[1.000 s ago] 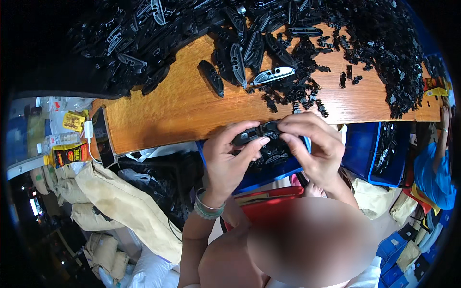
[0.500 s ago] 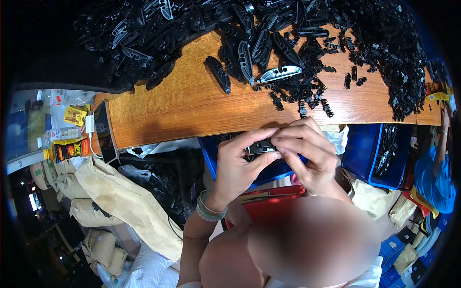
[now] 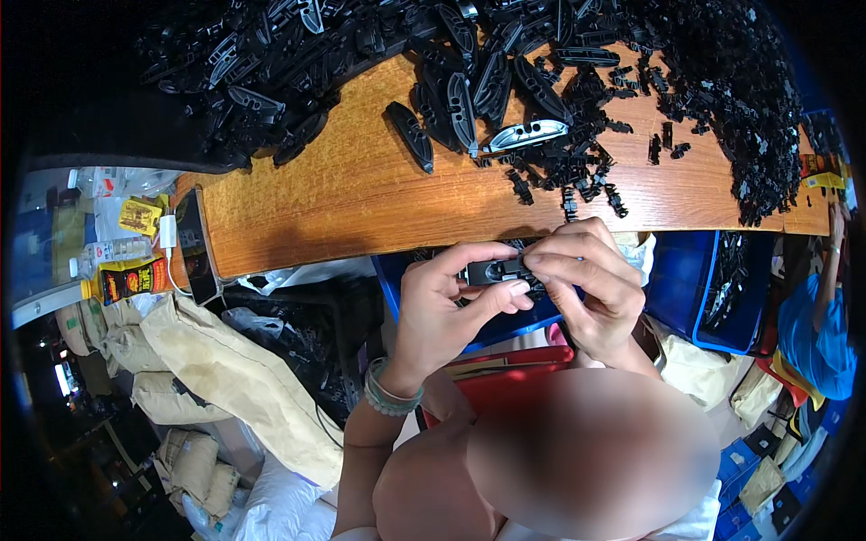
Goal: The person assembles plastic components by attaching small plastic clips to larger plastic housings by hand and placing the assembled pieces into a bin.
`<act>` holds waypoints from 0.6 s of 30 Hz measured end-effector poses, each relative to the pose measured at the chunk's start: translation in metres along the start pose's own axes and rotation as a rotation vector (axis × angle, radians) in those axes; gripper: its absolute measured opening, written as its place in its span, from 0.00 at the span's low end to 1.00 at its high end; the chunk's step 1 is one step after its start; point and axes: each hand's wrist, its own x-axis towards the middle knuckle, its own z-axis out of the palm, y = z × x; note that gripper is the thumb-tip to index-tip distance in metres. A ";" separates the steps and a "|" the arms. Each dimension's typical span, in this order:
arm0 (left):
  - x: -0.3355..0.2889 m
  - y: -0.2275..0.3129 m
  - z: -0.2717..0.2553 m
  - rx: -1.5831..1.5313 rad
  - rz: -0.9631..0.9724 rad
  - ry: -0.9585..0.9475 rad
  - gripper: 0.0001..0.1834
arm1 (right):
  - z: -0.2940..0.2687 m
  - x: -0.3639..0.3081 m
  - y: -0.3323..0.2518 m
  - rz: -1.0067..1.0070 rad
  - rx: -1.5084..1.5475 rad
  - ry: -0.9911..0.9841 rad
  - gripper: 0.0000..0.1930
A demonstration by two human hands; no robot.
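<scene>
Just past the near edge of the wooden table (image 3: 316, 203), my left hand (image 3: 431, 302) grips a black plastic part (image 3: 494, 272) between thumb and fingers. My right hand (image 3: 597, 287) is closed in a pinch at the right end of that same part; whether a smaller piece sits in its fingertips is hidden. Beyond my hands, small black clips (image 3: 591, 167) lie scattered on the tabletop. Several long curved black plastic pieces (image 3: 462, 113) rest behind them, one of them a shiny silver-looking piece (image 3: 528, 135).
Heaps of black pieces (image 3: 262, 68) and small clips (image 3: 749, 108) cover the table's far side. Blue bins (image 3: 667, 293) stand below the near edge. A phone (image 3: 200, 257), bottles (image 3: 117, 251) and sacks (image 3: 244, 383) are at left. Another person in blue (image 3: 816, 329) is far right.
My hands have drawn slightly apart and the right one has shifted a little to the right. More of the black part now shows between them.
</scene>
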 end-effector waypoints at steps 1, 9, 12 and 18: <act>0.000 0.000 -0.001 -0.003 -0.006 -0.019 0.14 | 0.000 0.000 0.000 0.011 0.023 0.004 0.14; -0.001 0.001 -0.003 0.022 -0.026 0.017 0.13 | -0.006 -0.001 0.001 -0.071 -0.183 -0.111 0.15; 0.001 0.004 -0.005 0.172 0.087 0.021 0.13 | -0.004 -0.002 -0.002 0.169 0.016 -0.095 0.14; -0.004 0.008 -0.013 0.244 0.064 -0.056 0.13 | -0.006 -0.008 -0.005 0.405 0.184 -0.126 0.13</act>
